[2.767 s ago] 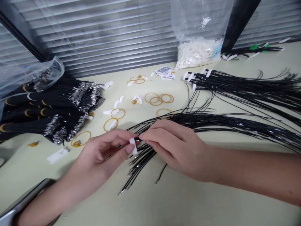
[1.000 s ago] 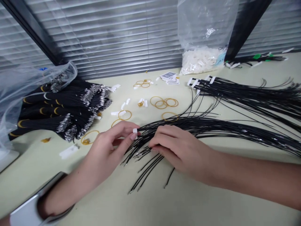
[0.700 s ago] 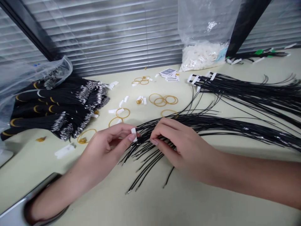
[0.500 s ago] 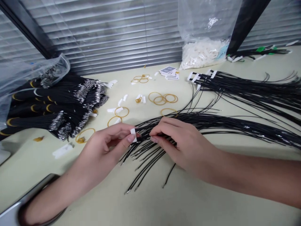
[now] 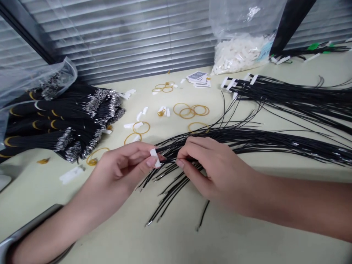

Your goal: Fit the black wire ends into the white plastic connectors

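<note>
Between the thumb and fingers of my left hand (image 5: 125, 167) is a small white connector (image 5: 155, 158), with black wires running into it from the right. My right hand (image 5: 211, 165) pinches the end of a thin black wire just right of the connector; its metal tip barely shows. A long loose bundle of black wires (image 5: 264, 141) passes beneath and behind both hands. Several wire ends with metal tips (image 5: 150, 222) fan out on the table below the hands.
Banded black wire bundles (image 5: 79, 110) lie at left beside a plastic bag. Rubber bands (image 5: 189, 110), white connector pieces (image 5: 71, 174) and cards (image 5: 198, 77) are scattered on the table (image 5: 165, 245). A bag of white parts (image 5: 239, 53) and connectored wires (image 5: 288, 93) stand at right.
The left hand has shifted slightly left with the white connector, which is tilted more. A loose wire end below the right hand has swung a little to the right and down. The view has shifted slightly.
</note>
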`<action>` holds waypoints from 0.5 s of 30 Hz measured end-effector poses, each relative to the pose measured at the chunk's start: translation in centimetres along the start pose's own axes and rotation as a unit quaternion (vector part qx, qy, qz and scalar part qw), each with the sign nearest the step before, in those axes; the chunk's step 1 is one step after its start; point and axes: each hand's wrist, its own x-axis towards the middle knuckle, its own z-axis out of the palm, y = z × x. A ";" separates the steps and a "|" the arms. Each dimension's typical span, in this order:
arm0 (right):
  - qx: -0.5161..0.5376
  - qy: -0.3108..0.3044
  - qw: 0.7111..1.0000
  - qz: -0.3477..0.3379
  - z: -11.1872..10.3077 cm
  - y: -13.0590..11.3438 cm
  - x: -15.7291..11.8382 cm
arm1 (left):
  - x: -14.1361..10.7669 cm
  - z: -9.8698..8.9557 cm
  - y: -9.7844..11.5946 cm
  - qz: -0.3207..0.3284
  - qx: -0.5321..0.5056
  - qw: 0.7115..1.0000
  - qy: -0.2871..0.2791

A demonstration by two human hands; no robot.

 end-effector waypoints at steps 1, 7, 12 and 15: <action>0.000 0.001 1.000 -0.001 0.0 0.0 0.0 | 0.0 0.0 0.0 -0.002 -0.010 1.000 -0.003; -0.001 0.006 1.000 0.001 0.0 0.0 -0.2 | 0.1 0.0 0.2 -0.012 -0.028 0.999 -0.011; 0.004 0.013 1.000 0.005 0.0 0.2 -0.1 | 0.2 0.0 0.2 -0.027 -0.047 0.999 -0.004; 0.008 0.016 1.000 0.009 0.0 0.2 0.0 | 0.2 0.0 0.2 -0.028 -0.050 0.998 -0.002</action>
